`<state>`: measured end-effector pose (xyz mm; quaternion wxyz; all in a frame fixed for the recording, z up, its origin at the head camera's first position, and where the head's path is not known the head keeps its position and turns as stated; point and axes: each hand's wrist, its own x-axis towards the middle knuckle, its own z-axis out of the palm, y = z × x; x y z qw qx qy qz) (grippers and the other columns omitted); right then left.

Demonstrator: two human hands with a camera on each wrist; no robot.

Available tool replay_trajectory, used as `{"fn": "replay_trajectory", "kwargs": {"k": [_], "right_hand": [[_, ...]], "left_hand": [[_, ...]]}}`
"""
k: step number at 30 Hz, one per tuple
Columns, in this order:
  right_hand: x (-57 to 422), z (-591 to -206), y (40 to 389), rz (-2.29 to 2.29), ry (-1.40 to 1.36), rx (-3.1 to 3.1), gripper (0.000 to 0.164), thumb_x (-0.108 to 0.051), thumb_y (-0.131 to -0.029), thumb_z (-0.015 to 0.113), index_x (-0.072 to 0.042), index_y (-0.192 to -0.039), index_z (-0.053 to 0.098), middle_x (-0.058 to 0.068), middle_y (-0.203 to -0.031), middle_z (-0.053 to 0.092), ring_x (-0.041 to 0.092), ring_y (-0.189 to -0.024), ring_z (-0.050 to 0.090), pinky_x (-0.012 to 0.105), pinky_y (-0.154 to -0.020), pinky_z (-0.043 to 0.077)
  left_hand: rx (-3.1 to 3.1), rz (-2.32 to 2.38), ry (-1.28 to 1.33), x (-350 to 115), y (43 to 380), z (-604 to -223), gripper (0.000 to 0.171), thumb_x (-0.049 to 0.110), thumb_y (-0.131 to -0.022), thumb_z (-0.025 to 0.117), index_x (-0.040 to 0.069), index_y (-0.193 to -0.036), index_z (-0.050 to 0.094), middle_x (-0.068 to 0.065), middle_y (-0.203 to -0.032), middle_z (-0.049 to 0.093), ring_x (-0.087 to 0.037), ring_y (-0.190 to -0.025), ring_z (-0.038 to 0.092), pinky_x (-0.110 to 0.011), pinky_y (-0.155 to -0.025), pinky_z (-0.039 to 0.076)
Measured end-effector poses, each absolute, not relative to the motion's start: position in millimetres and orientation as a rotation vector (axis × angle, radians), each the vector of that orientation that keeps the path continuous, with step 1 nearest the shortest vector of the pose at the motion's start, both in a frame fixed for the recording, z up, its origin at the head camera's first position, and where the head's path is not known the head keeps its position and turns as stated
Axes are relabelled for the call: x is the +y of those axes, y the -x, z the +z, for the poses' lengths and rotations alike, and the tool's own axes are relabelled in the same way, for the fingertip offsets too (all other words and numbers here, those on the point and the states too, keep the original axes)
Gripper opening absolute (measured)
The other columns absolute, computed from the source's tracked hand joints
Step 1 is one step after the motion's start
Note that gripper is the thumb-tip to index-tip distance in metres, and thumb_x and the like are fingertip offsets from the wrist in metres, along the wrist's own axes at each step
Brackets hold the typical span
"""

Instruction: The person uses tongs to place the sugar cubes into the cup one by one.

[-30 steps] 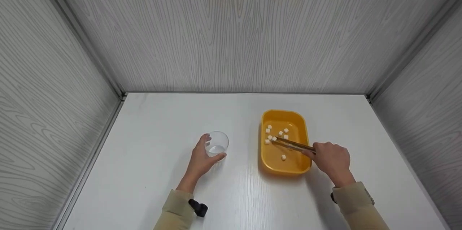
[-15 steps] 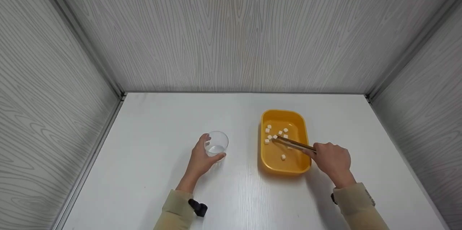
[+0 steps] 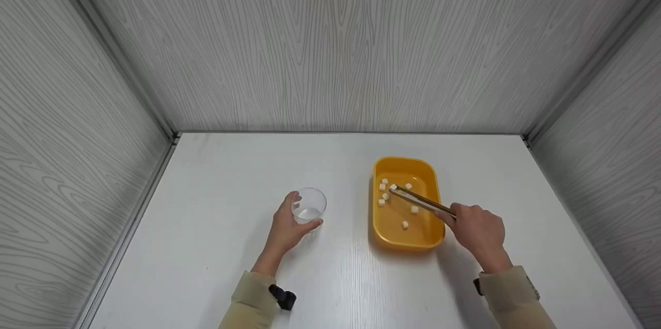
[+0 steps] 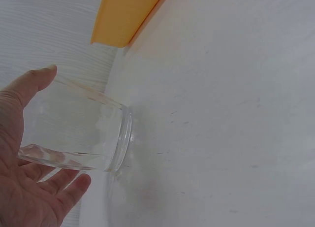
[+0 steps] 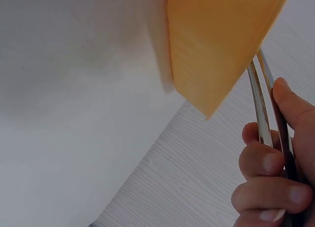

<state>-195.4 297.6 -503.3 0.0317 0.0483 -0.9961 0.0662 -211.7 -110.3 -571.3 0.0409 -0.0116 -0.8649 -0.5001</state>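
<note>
My left hand (image 3: 285,230) holds a clear glass (image 3: 311,204) standing upright on the table, thumb on its near side and fingers curled round the left. In the left wrist view the glass (image 4: 74,123) looks to have no cube inside. My right hand (image 3: 477,231) grips metal tongs (image 3: 426,203), which reach over the right rim of a yellow tray (image 3: 395,223). At the tong tips is a small white cube (image 3: 393,187), seemingly pinched. Several more white cubes (image 3: 381,202) lie in the tray, mostly on its left side. In the right wrist view the tray's wall hides the tong tips.
The white table (image 3: 237,174) bears the tray and glass, with a gap between the two. Grey wood-grain panels stand at the back (image 3: 330,50), left (image 3: 67,138) and right (image 3: 609,138). Both sleeves carry black wrist devices.
The tong tips have shifted away from me, with the white cube at them. My right hand has moved slightly right. The left hand and glass have stayed put.
</note>
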Motion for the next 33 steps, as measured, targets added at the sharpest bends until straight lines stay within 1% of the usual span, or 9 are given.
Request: {"fn": "replay_trajectory", "kwargs": {"k": [10, 16, 19, 25, 29, 33], "right_hand": [[277, -492, 191, 0.305, -0.196, -3.016, 0.057, -0.068, -0.089, 0.050, -0.014, -0.076, 0.060, -0.002, -0.053, 0.040, 0.017, -0.045, 0.037, 0.029, -0.043, 0.027], [259, -484, 188, 0.326, -0.271, -2.932, 0.052, -0.064, -0.089, 0.056, -0.014, -0.077, 0.060, -0.004, -0.051, 0.035, 0.014, -0.043, 0.034, 0.028, -0.041, 0.025], [248, -481, 187, 0.342, -0.312, -2.899, 0.047, -0.060, -0.089, 0.059, -0.014, -0.077, 0.061, -0.005, -0.051, 0.034, 0.013, -0.042, 0.033, 0.028, -0.040, 0.024], [225, -478, 186, 0.366, -0.403, -2.859, 0.037, -0.051, -0.088, 0.067, -0.017, -0.075, 0.063, -0.008, -0.051, 0.038, 0.012, -0.041, 0.033, 0.028, -0.039, 0.025], [210, -478, 186, 0.352, -0.456, -2.838, 0.037, -0.051, -0.087, 0.069, -0.018, -0.072, 0.061, -0.009, -0.051, 0.039, 0.011, -0.041, 0.034, 0.027, -0.039, 0.027], [197, -479, 186, 0.332, -0.506, -2.818, 0.038, -0.052, -0.087, 0.069, -0.018, -0.071, 0.059, -0.008, -0.051, 0.036, 0.010, -0.041, 0.033, 0.027, -0.039, 0.025]], "left_hand": [[-2.647, -1.545, 0.028, -112, 211, -570, 0.092, 0.031, -0.073, 0.087, 0.000, -0.145, 0.037, -0.019, -0.141, 0.049, -0.036, -0.129, 0.046, -0.053, -0.106, 0.038], [-2.626, -1.540, 0.069, -113, 212, -572, 0.092, 0.031, -0.073, 0.087, -0.002, -0.143, 0.038, -0.020, -0.139, 0.050, -0.036, -0.126, 0.049, -0.051, -0.104, 0.041], [-2.622, -1.540, 0.080, -113, 212, -572, 0.092, 0.032, -0.073, 0.087, -0.003, -0.143, 0.038, -0.021, -0.139, 0.051, -0.036, -0.126, 0.050, -0.051, -0.104, 0.041], [-2.638, -1.538, 0.051, -112, 212, -573, 0.092, 0.033, -0.073, 0.087, -0.002, -0.143, 0.039, -0.019, -0.139, 0.051, -0.035, -0.126, 0.050, -0.050, -0.104, 0.042], [-2.646, -1.543, 0.029, -112, 212, -572, 0.093, 0.033, -0.073, 0.087, -0.001, -0.144, 0.038, -0.019, -0.140, 0.050, -0.035, -0.127, 0.049, -0.050, -0.105, 0.041], [-2.656, -1.552, 0.013, -112, 211, -571, 0.093, 0.032, -0.074, 0.087, 0.000, -0.145, 0.037, -0.019, -0.141, 0.049, -0.035, -0.128, 0.048, -0.049, -0.106, 0.040]]}}
